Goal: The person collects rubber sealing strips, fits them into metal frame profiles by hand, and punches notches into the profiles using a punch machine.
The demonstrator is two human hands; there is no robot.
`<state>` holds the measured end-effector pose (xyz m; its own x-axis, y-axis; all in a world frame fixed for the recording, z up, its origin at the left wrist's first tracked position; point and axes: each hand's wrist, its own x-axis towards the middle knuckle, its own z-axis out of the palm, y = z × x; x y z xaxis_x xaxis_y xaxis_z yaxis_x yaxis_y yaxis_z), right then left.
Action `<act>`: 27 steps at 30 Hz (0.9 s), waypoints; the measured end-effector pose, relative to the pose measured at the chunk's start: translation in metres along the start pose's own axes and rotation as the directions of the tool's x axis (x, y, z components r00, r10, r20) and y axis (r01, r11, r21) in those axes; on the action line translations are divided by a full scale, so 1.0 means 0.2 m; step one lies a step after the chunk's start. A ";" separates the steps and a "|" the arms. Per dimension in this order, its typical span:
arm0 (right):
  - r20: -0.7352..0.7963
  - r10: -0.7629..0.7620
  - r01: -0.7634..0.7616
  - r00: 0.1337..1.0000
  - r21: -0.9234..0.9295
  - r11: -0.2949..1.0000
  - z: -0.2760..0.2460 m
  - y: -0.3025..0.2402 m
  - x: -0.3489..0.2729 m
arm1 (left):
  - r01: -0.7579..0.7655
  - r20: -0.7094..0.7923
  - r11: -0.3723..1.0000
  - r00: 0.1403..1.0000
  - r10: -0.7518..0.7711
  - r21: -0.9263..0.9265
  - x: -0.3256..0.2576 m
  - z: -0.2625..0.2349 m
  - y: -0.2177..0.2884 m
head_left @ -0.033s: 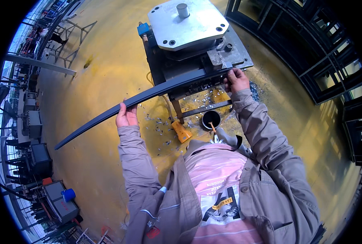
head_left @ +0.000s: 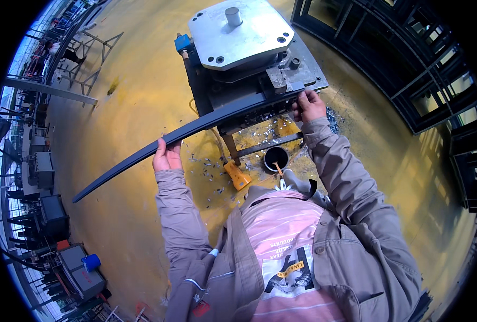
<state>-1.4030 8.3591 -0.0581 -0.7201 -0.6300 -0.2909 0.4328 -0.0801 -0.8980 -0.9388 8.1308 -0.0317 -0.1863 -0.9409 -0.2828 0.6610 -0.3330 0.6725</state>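
A long dark grey metal profile point(head_left: 206, 121) lies across both hands, its right end at the front edge of a punch press point(head_left: 241, 40) with a silver top plate. My left hand point(head_left: 167, 156) is closed around the profile near its middle, thumb on the near side and fingers beneath. Close to the right end, my right hand point(head_left: 309, 105) pinches the bar beside a small metal block point(head_left: 275, 80) on the press. The profile's left end sticks out over the floor. Part of my right fingers is hidden behind the bar.
Below the press stand a yellow foot pedal point(head_left: 237, 176) and a black bucket point(head_left: 276, 159) with a brush handle in it. Metal chips litter the yellow floor. Dark frames point(head_left: 388, 59) stack at the right. Machines and a blue bucket point(head_left: 91, 262) line the left.
The view has shifted slightly, so the press appears a little further left. Both hands keep their hold, and the profile stays at the press edge.
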 end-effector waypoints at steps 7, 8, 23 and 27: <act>0.007 0.090 -0.090 0.996 0.188 0.978 -0.04 -0.04 0.03 | 0.059 0.026 0.964 0.997 -0.068 0.260 0.01 0.09 -0.04; 0.055 0.107 -0.116 0.993 0.198 0.973 0.01 -0.04 -0.02 | 0.068 -0.002 0.959 0.998 -0.070 0.276 0.00 0.08 0.00; 0.003 0.082 -0.082 0.997 0.102 0.991 0.10 -0.23 -0.18 | 0.085 -0.113 0.853 0.993 -0.031 0.515 -0.12 0.22 0.15; -0.003 0.077 -0.076 0.997 0.099 0.992 0.07 -0.24 -0.15 | 0.091 -0.136 0.842 0.991 -0.021 0.532 -0.13 0.25 0.12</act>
<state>-1.3946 8.3720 -0.0015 -0.6865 -0.6316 -0.3604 0.5379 -0.1075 -0.8361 -0.9541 8.1440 0.0257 -0.0995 -0.9167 -0.3870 0.1525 -0.3984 0.9044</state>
